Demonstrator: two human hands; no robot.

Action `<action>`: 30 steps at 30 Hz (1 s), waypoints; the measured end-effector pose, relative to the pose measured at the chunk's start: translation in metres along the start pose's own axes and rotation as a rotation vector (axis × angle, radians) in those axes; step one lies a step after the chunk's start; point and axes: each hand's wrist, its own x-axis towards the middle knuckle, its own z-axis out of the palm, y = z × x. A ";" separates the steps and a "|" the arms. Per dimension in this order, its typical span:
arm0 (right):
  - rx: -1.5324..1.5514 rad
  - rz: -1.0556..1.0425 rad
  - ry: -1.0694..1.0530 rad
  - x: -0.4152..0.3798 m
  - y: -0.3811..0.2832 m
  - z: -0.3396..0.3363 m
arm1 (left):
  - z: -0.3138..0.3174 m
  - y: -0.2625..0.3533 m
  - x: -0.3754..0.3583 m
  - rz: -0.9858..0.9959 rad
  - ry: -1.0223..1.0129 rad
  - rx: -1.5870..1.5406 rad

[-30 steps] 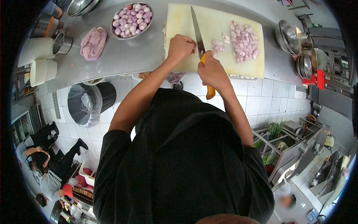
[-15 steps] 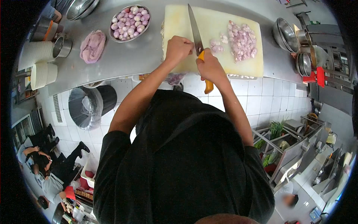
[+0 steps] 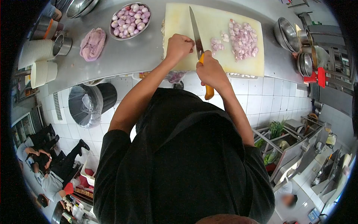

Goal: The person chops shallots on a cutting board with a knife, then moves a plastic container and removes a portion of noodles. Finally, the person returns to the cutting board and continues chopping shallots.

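Observation:
My right hand (image 3: pixel 212 72) is wrapped round the yellow handle of a large knife (image 3: pixel 195 31), whose blade points away over the pale cutting board (image 3: pixel 216 15). Just left of the blade, my left hand (image 3: pixel 180 46) is closed, fingertips pinched; whatever they grip is too small to make out. Right of the knife lies a small group of cut shallots (image 3: pixel 216 44), with a larger pile of chopped shallots (image 3: pixel 244 40) beyond it. A steel bowl (image 3: pixel 110 28) of whole peeled shallots (image 3: pixel 130 22) stands left of the board.
A pinkish cloth (image 3: pixel 93 44) lies left on the steel counter (image 3: pixel 130 56). Stacked white containers (image 3: pixel 44 74) stand at the far left, metal bowls (image 3: pixel 285 35) at the right. Below the counter is a lined bin (image 3: pixel 89 106). Other people (image 3: pixel 54 186) are at the lower left.
The knife has tilted slightly, its handle end a little lower and its tip slightly right. My left hand has shifted slightly up and stays closed beside the blade.

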 end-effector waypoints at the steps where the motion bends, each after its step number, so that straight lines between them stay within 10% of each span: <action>1: -0.003 -0.001 0.002 0.001 0.001 0.001 | 0.000 -0.001 0.001 0.001 0.002 0.006; 30: 0.033 -0.148 0.283 0.040 0.037 -0.012 | 0.005 -0.017 -0.005 0.084 0.086 -0.042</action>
